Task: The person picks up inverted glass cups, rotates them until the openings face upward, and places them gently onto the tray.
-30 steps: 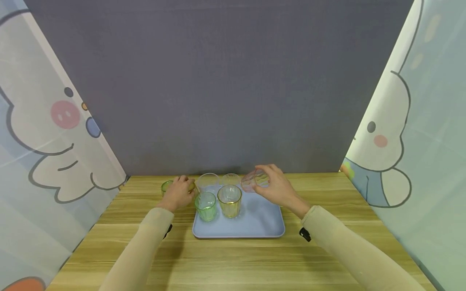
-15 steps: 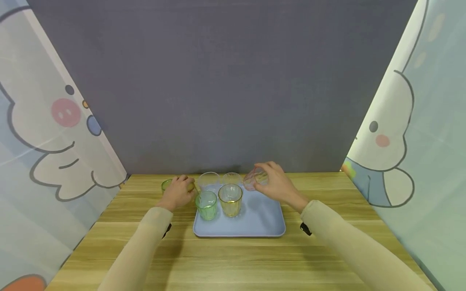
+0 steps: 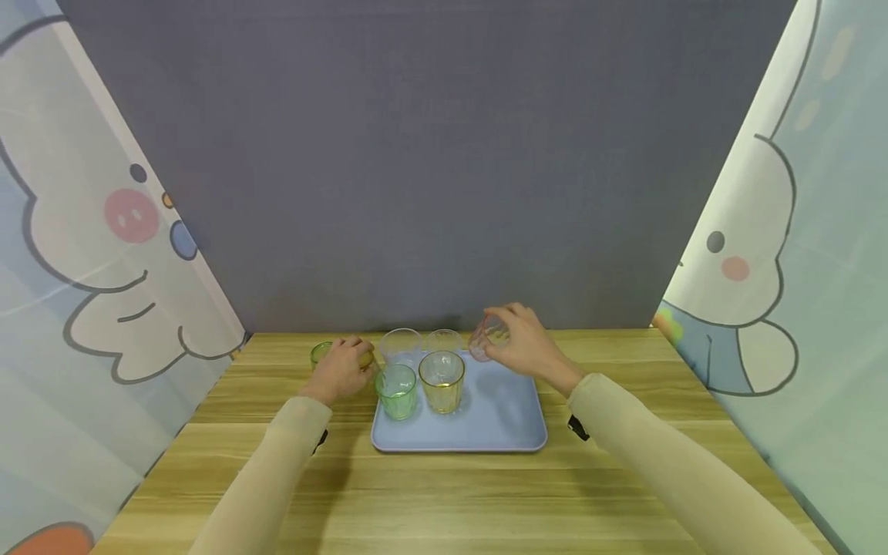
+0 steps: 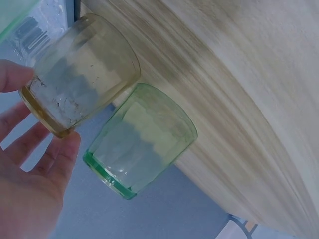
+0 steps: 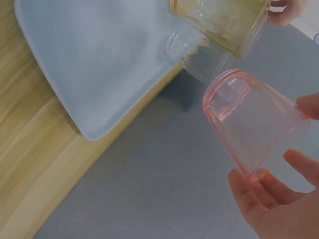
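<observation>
On the wooden worktop [image 3: 444, 493] sits a blue tray [image 3: 499, 424] with a green glass [image 3: 397, 391] and a yellow glass [image 3: 441, 381] near its front. Farther back, the left hand [image 3: 340, 368] holds an amber glass [image 4: 79, 74] off the tray; the right hand [image 3: 530, 347], fingers [image 5: 304, 167] curled around it, holds a clear pink ribbed glass [image 5: 251, 122] tilted above the tray's far edge.

Tray [image 3: 499, 432] right half free; glasses [image 3: 441, 381] crowd left, back.
</observation>
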A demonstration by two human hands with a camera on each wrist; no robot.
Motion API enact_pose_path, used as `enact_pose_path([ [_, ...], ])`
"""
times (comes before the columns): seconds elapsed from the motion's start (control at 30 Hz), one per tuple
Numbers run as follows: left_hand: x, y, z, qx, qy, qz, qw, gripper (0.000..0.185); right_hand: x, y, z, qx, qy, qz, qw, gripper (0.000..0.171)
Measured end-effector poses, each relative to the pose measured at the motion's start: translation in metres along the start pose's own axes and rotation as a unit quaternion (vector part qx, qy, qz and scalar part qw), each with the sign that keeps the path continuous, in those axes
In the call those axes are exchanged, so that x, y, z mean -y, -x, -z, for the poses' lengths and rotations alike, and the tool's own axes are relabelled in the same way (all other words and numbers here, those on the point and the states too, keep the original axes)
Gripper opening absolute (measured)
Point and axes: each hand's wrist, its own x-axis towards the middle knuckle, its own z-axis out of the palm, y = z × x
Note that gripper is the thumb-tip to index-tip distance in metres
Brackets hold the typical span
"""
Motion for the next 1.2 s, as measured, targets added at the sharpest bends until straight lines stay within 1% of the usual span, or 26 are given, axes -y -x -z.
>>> enact_pose_path([
  [0.17,-0.002,0.001,-0.001,-0.008,0.009,0.001,0.9999,0.042,0.0,-0.005,0.001,-0.003,0.013,-0.006,1.0,0.06],
  [0.27,-0.001,0.002,-0.001,-0.01,0.012,0.004,0.9999,0.042,-0.002,-0.009,-0.001,-0.002,0.019,-0.002,1.0,0.059],
  [0.5,-0.002,0.002,-0.002,-0.022,0.017,-0.004,0.9996,0.042,-0.006,-0.017,-0.006,-0.004,0.027,0.007,1.0,0.059],
  [0.7,0.0,0.006,-0.002,-0.023,0.026,0.011,0.9993,0.042,-0.006,-0.022,-0.015,0.008,0.028,0.01,1.0,0.061],
  [0.93,-0.001,0.004,-0.003,-0.031,0.031,-0.002,0.999,0.041,-0.015,-0.024,-0.025,0.005,0.035,0.023,0.999,0.058],
  [1.2,-0.002,0.004,-0.006,-0.035,0.027,0.008,0.999,0.04,-0.025,-0.024,-0.039,-0.003,0.032,0.035,0.999,0.057],
])
